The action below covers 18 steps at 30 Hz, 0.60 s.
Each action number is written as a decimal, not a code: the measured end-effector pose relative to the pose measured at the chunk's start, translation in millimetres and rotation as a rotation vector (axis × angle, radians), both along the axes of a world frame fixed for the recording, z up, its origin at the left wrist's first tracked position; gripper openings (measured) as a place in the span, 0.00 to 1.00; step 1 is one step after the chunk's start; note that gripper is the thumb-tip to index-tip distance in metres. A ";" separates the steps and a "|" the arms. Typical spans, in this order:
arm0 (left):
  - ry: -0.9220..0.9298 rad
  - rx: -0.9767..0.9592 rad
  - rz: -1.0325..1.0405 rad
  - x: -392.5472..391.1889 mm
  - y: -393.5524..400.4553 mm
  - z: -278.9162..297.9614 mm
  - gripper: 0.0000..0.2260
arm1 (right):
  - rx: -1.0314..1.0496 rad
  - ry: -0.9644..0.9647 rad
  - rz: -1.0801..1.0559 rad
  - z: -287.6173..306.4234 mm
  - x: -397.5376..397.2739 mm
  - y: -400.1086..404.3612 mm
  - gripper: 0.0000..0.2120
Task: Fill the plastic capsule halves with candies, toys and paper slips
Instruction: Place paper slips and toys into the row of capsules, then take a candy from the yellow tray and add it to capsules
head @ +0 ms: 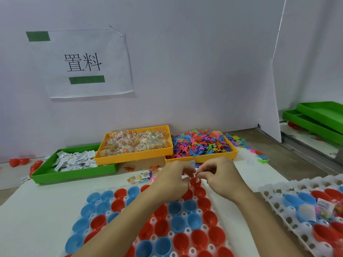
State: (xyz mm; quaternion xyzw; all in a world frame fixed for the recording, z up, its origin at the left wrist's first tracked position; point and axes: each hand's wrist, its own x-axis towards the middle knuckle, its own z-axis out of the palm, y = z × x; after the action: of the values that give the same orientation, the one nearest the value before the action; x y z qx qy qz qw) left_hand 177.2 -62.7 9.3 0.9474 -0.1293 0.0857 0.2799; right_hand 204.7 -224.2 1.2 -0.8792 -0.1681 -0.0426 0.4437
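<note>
Progress is at an early stage on the rack [219,216] under my forearms: nearly every red and blue capsule half [179,224] in it that I can see stands empty. My left hand [172,179] and right hand [220,176] meet just over the far row, fingers curled and pinching a small clear candy packet [197,178] between them, directly above a red half; I judge this to be a first drop into that row. Supplies sit just beyond my hands: the green tray [44,175] of paper slips to the far left, the yellow tray [130,158] of candies ahead, and the toy tray [234,152] of coloured figures ahead to the right. A few loose pieces lie on the tabletop [46,201] just left of my left hand. To my right, a second rack [274,197] holds halves already carrying slips and candies, so that batch appears further along.
</note>
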 end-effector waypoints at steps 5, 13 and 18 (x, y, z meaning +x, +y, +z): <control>0.011 -0.026 -0.020 1.2 -4.1 1.5 0.11 | -0.045 -0.060 0.008 -0.5 -2.1 1.2 0.08; -0.012 -0.015 -0.031 1.6 -2.4 1.0 0.11 | -0.094 -0.075 0.017 3.9 -4.1 -0.1 0.06; -0.008 -0.016 -0.023 2.3 -3.2 1.5 0.12 | -0.137 -0.047 0.016 1.1 -3.6 1.4 0.06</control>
State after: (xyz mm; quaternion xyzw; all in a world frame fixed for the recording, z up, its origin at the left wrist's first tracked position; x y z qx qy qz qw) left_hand 179.5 -65.9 10.8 0.9432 -0.1407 0.0874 0.2880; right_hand 201.1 -222.8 2.3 -0.9049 -0.1883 -0.0480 0.3786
